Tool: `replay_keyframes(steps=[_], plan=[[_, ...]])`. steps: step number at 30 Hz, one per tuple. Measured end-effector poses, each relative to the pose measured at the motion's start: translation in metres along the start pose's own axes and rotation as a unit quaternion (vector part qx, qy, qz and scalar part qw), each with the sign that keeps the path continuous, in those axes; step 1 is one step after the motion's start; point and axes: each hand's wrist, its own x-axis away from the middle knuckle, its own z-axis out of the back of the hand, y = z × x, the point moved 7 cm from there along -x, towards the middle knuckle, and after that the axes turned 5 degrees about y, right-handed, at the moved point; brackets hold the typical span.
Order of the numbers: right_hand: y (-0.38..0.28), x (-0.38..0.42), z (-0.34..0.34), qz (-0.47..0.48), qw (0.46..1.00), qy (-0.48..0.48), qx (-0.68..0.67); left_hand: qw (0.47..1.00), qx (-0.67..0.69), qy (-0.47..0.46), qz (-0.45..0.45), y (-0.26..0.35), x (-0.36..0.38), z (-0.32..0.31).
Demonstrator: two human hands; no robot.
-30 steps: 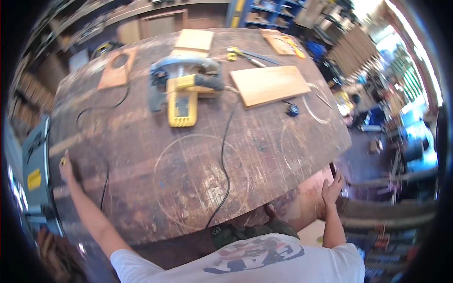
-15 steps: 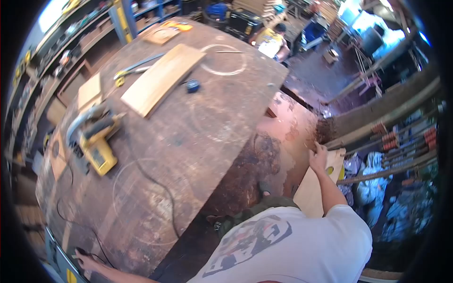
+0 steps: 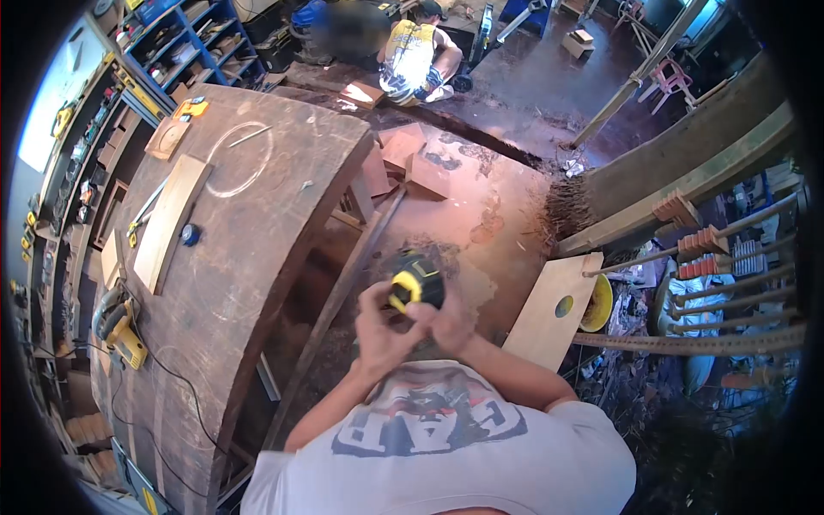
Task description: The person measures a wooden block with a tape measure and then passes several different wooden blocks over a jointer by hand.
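Observation:
A black and yellow tape measure (image 3: 417,281) is held up in front of my chest, between both hands. My left hand (image 3: 379,324) is closed around its lower left side, fingers curled. My right hand (image 3: 448,321) grips it from the right, a little smeared by motion. Below and to the right, a pale wooden board (image 3: 549,311) with a round hole leans beside a yellow round object (image 3: 598,304).
On the worktable (image 3: 266,249) at left lie a long plank (image 3: 176,219), a blue tape measure (image 3: 190,234) and a yellow corded circular saw (image 3: 124,333). Wooden blocks (image 3: 425,176) sit past the table's edge. Another person (image 3: 416,64) crouches at the back.
My left hand has come up from the table's near left edge, and my right hand has left the leaning board. Both now meet at the tape measure. The view has turned right.

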Motion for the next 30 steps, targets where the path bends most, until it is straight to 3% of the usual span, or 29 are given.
replay_keyframes(steps=[1, 3, 4, 6, 7, 9, 12, 13, 14, 15, 19, 22, 25, 26, 29, 30], plan=[[0.009, -0.004, 0.031, -0.093, 0.991, 0.013, -0.096, 0.998, -0.037, -0.033, -0.048, -0.003, -0.017, -0.027], [-0.020, -0.025, 0.091, 0.012, 1.000, 0.013, -0.023, 0.968, -0.138, -0.106, -0.181, 0.005, -0.050, -0.077], [-0.035, -0.038, 0.122, 0.066, 0.997, 0.017, 0.017, 0.980, -0.073, -0.149, -0.109, -0.006, -0.070, -0.096], [-0.031, -0.058, 0.176, 0.038, 0.997, 0.005, 0.068, 0.969, 0.053, -0.238, 0.044, -0.031, -0.105, -0.136], [-0.037, -0.072, 0.199, 0.042, 0.992, -0.012, 0.115, 0.954, 0.113, -0.236, 0.146, -0.033, -0.124, -0.153], [-0.051, -0.109, 0.243, 0.063, 0.968, -0.026, 0.241, 0.948, 0.113, -0.248, 0.165, -0.032, -0.176, -0.202], [-0.058, -0.171, 0.310, 0.035, 0.979, -0.029, 0.199, 0.919, 0.153, -0.298, 0.208, -0.029, -0.255, -0.301], [-0.076, -0.201, 0.341, 0.013, 0.983, 0.003, 0.183, 0.918, 0.116, -0.318, 0.208, -0.029, -0.289, -0.335], [-0.093, -0.217, 0.365, -0.019, 0.987, 0.034, 0.159, 0.921, 0.043, -0.357, 0.150, -0.023, -0.322, -0.368], [-0.106, -0.224, 0.389, -0.059, 0.988, 0.063, 0.130, 0.901, 0.016, -0.402, 0.164, -0.003, -0.346, -0.402], [-0.170, -0.281, 0.487, 0.010, 0.963, 0.089, 0.252, 0.836, -0.060, -0.527, 0.142, 0.065, -0.427, -0.526], [-0.210, -0.315, 0.569, 0.020, 0.937, 0.182, 0.297, 0.850, -0.074, -0.521, -0.034, 0.105, -0.529, -0.593], [-0.201, -0.330, 0.675, -0.012, 0.901, 0.296, 0.317, 0.905, 0.058, -0.422, -0.015, 0.141, -0.679, -0.637], [-0.196, -0.336, 0.706, -0.019, 0.894, 0.297, 0.335, 0.905, 0.161, -0.392, 0.022, 0.152, -0.725, -0.654], [-0.190, -0.379, 0.800, -0.052, 0.887, 0.277, 0.366, 0.940, 0.205, -0.272, -0.015, 0.160, -0.851, -0.698], [-0.188, -0.404, 0.834, -0.021, 0.887, 0.258, 0.383, 0.943, 0.227, -0.243, -0.030, 0.159, -0.890, -0.719]])
